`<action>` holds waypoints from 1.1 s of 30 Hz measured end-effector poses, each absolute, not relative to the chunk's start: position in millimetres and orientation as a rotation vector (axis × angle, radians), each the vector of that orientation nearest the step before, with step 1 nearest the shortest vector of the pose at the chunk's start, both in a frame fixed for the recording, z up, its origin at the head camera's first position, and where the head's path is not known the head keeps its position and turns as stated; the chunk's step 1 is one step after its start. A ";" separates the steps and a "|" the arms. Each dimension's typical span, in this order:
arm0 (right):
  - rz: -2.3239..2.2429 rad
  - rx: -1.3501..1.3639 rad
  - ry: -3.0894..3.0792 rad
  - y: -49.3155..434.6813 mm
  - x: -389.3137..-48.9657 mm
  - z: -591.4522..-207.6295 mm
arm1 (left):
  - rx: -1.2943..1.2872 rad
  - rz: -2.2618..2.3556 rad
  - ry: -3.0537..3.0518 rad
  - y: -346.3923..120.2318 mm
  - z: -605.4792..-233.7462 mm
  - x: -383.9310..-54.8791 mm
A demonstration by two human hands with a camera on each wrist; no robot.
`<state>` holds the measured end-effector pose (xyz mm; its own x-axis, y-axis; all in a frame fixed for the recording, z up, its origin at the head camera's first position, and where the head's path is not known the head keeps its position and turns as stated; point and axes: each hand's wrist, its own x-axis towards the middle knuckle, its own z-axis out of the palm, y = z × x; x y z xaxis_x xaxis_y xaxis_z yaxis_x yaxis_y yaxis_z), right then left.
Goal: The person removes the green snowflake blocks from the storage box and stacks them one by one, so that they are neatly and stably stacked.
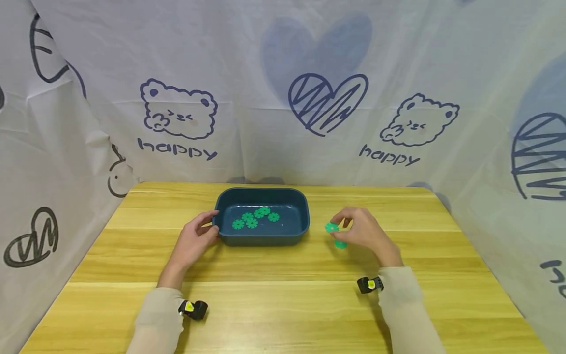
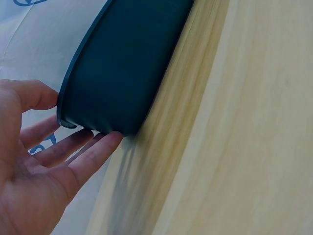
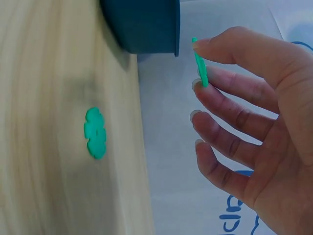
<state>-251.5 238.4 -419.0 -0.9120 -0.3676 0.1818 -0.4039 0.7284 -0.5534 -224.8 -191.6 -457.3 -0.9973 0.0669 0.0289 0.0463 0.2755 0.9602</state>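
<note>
At the left end of the bin (image 1: 264,241), your left hand (image 1: 194,237) has its fingers spread, tips touching the outer wall and thumb at the rim. The bin is a smooth, dark blue rounded rectangle, probably rigid plastic; expect it to be light and apt to slide, and take hold at the lipped rim. Inside the bin, several green discs (image 1: 238,224) lie flat on its floor, some overlapping. To the right of the bin and apart from it, a held disc (image 1: 331,227) sits edge-on between the thumb and fingertips of your right hand (image 1: 363,230), which pinches it while the other fingers curve loosely below. Expect each disc to be very light, thin, fairly stiff and slightly slippery; grasp it by opposite edges, where the notches give purchase, and avoid bending the lobes. Also right of the bin, beneath that hand, a loose disc (image 1: 340,244) lies flat, its outline scalloped like a flower. Under the bin, the table (image 1: 274,300) shows pale, striped wood grain; behind the bin hangs a creased, printed cloth (image 1: 261,157).
</note>
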 end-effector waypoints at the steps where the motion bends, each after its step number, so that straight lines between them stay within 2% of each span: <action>1: 0.938 0.634 -2.870 239.4 -251.5 -420.2 | 0.109 1.880 2.494 -192.2 -457.4 -224.9; 22: 0.949 0.450 -3.059 263.1 -255.5 -449.7 | 0.132 1.882 2.494 -193.1 -460.6 -225.4; 33: 0.965 0.486 -3.065 266.3 -258.5 -463.3 | 0.133 1.885 2.502 -191.6 -459.6 -224.1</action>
